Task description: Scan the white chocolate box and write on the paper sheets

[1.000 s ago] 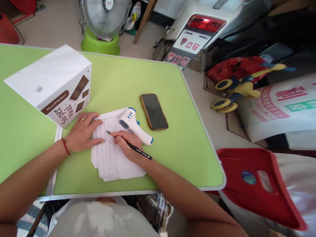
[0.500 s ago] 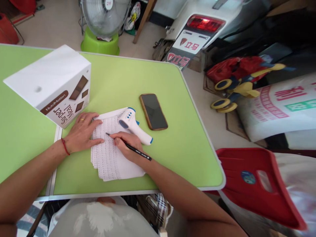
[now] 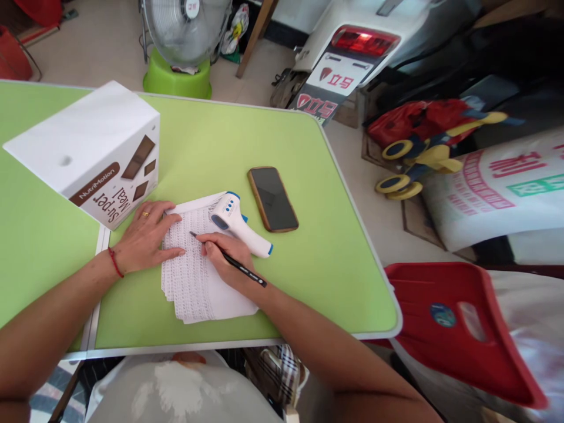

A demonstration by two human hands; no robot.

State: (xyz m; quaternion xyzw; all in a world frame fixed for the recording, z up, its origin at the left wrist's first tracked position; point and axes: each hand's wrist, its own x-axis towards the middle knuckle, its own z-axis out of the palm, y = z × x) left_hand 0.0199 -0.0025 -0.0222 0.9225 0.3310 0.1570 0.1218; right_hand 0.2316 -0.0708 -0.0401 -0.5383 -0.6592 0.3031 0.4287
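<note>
A stack of paper sheets (image 3: 189, 288) covered in rows of small handwriting lies on the green table (image 3: 308, 282). My left hand (image 3: 147, 238) rests on the stack's left edge, fingers spread, thumb and fingertips on the paper. Closed around a black pen (image 3: 242, 268), my right hand (image 3: 227, 257) leans on the sheets with the pen tip at the written lines. A white and blue infrared thermometer (image 3: 242, 226) lies across the upper right of the stack, just beyond my right hand. Farther right is a dark-screened phone (image 3: 273, 198) in a brown case.
A white NutriMotion box (image 3: 110, 153) stands at the left, close to my left hand. Beyond the table are a fan (image 3: 189, 29) on a green stool (image 3: 176, 79) and a white scooter (image 3: 365, 41). A red chair (image 3: 462, 329) is at the right.
My right hand and the pen have shifted very slightly over the paper, the pen's back end a little to the left. My left hand stays in place.
</note>
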